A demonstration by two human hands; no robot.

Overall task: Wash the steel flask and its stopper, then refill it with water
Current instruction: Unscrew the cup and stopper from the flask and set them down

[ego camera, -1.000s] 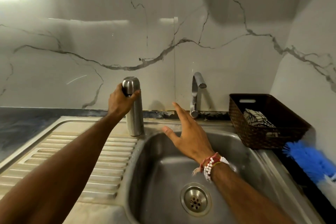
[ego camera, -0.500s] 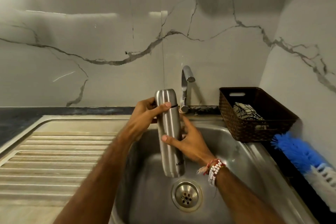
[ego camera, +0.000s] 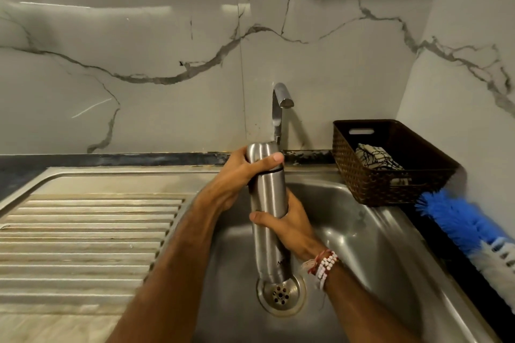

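The tall brushed-steel flask (ego camera: 270, 198) stands upright in the air over the stainless-steel sink basin (ego camera: 376, 245), its base hanging above the round drain strainer (ego camera: 280, 294) in the basin floor. Its domed cap (ego camera: 260, 152) is on, with a thin dark seam showing just below it. Both hands have hold of it: the left hand (ego camera: 237, 175) is wrapped round the top, thumb laid across the cap, and the right hand (ego camera: 292, 228) is curled round the middle of the body from behind, thumb in front. Red thread and white bead bracelets (ego camera: 323, 264) sit on the right wrist, over the basin. Behind the basin rises a curved chrome tap (ego camera: 280, 108), with no water running from it. Left of the basin lies the ribbed steel draining board (ego camera: 83, 231), with a strip of dark worktop (ego camera: 22, 172) beyond it. On the basin's right rim rests a dark brown woven basket (ego camera: 390, 184) with a black-and-white patterned cloth (ego camera: 376, 157) inside. Further right of the basin lies a blue-and-white bristle brush (ego camera: 457, 220). White marble-look wall (ego camera: 139, 36) with grey veins backs the basin.
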